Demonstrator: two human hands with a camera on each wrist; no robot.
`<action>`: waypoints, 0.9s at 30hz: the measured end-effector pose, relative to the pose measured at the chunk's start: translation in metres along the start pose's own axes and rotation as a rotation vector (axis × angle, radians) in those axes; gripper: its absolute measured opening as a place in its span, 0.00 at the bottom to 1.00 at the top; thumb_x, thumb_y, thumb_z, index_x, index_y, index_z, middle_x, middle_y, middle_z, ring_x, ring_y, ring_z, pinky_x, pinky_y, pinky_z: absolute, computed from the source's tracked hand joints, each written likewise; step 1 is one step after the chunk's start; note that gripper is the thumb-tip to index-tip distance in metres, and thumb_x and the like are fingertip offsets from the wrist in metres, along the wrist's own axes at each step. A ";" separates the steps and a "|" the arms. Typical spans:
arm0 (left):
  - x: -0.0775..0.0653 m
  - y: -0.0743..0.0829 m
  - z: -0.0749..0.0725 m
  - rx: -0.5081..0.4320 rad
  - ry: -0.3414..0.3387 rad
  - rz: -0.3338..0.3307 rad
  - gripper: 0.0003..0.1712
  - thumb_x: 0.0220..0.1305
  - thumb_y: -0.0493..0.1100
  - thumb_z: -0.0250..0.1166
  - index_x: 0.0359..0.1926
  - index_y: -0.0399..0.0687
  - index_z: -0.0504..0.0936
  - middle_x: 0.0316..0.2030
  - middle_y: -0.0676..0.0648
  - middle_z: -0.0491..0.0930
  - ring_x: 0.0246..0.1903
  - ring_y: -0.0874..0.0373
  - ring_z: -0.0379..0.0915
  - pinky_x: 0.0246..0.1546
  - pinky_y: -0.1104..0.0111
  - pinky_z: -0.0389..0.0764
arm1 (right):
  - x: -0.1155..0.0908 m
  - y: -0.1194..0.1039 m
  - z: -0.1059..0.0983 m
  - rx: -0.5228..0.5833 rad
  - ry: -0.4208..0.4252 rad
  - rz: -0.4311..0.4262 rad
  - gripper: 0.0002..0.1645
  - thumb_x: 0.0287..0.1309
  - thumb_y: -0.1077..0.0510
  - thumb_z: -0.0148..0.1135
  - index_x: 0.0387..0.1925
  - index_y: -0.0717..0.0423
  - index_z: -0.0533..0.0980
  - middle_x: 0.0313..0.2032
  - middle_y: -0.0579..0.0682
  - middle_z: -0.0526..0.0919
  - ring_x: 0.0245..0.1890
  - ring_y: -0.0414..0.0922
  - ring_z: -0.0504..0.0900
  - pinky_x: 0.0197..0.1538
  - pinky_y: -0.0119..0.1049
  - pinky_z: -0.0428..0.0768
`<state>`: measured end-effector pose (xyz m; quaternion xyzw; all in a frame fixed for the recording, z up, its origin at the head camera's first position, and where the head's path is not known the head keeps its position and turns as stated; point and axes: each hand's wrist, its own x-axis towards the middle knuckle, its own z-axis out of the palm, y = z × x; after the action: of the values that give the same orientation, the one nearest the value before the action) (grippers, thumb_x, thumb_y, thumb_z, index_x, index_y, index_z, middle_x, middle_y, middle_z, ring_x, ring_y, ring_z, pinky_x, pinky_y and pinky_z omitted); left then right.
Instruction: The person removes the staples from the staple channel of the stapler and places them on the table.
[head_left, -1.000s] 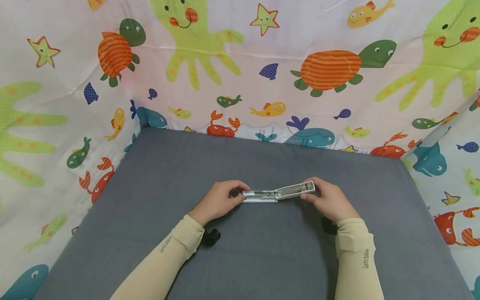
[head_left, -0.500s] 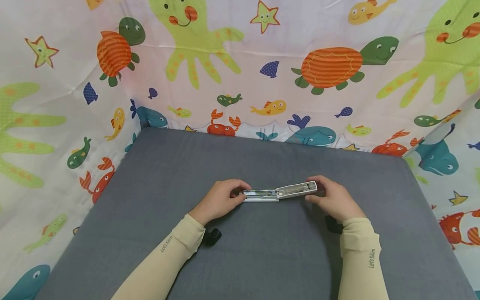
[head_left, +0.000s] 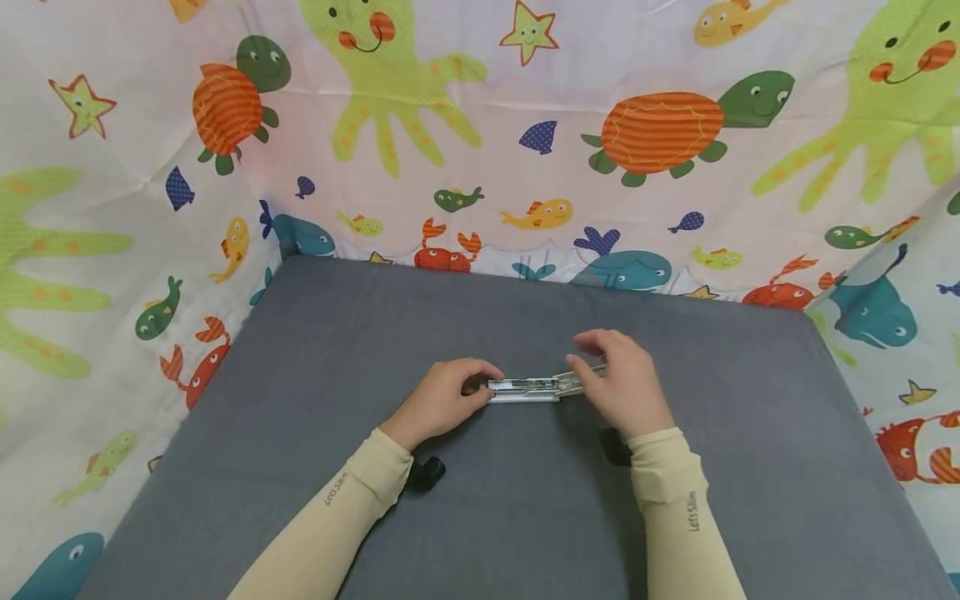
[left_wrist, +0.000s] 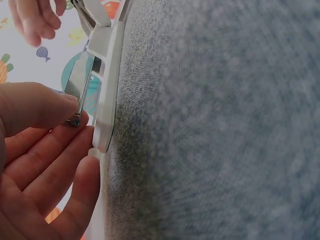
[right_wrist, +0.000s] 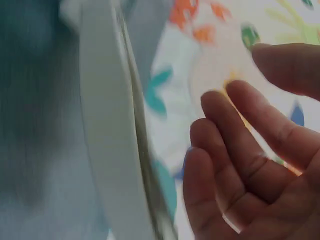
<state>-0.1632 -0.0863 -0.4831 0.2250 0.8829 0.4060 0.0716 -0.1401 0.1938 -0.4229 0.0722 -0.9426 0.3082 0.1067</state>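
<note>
Right hand (head_left: 626, 387) has shifted toward 9 o'clock since half a second ago, off the tip of the stapler (head_left: 525, 390) cover and over it now; left hand (head_left: 438, 404) stays put. Biggest item: white-and-pink curtain (head_left: 487, 150) with sea animals, running 9 through 12 to 3 o'clock in the head view. Gray table (head_left: 480, 517) next, from centre down to 6 o'clock. Cream sleeves come in from 7 o'clock (left sleeve (head_left: 315, 521)) and 5 o'clock (right sleeve (head_left: 686, 508)), both with small dark lettering. Right hand sits at 4 o'clock, fingers and thumb spread, holding nothing; right wrist view shows a gap between fingertips and the white stapler body. Left hand, 6 to 7 o'clock, pinches the stapler's metal rail between thumb and fingers at its 9 o'clock end. Stapler just off centre toward 5 o'clock, hinged open, base on the gray cloth, cover angled out toward 3 o'clock, partly hidden behind the right hand. Smallest: black gadgets under each wrist, left one (head_left: 429, 473) and right one (head_left: 615, 447).
</note>
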 end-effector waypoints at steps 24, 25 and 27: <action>0.000 -0.003 -0.003 -0.007 0.011 0.044 0.14 0.77 0.42 0.67 0.59 0.59 0.89 0.54 0.55 0.89 0.42 0.62 0.81 0.49 0.64 0.84 | 0.012 -0.050 0.069 -0.096 -0.158 0.177 0.15 0.64 0.48 0.76 0.26 0.52 0.89 0.22 0.48 0.86 0.20 0.45 0.79 0.26 0.40 0.75; 0.000 -0.003 -0.003 -0.007 0.012 0.042 0.14 0.77 0.42 0.67 0.59 0.60 0.89 0.54 0.55 0.89 0.41 0.62 0.81 0.49 0.65 0.84 | 0.012 -0.051 0.069 -0.100 -0.156 0.178 0.15 0.64 0.47 0.76 0.26 0.52 0.89 0.22 0.48 0.86 0.20 0.45 0.79 0.26 0.40 0.75; 0.000 -0.004 -0.003 -0.007 0.016 0.041 0.14 0.77 0.42 0.67 0.58 0.59 0.89 0.53 0.55 0.89 0.40 0.62 0.80 0.48 0.65 0.84 | 0.012 -0.053 0.069 -0.108 -0.156 0.180 0.16 0.64 0.47 0.76 0.25 0.52 0.90 0.21 0.48 0.87 0.20 0.45 0.79 0.26 0.40 0.75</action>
<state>-0.1655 -0.0907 -0.4836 0.2393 0.8772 0.4123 0.0568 -0.1518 0.1093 -0.4448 0.0053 -0.9659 0.2588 0.0089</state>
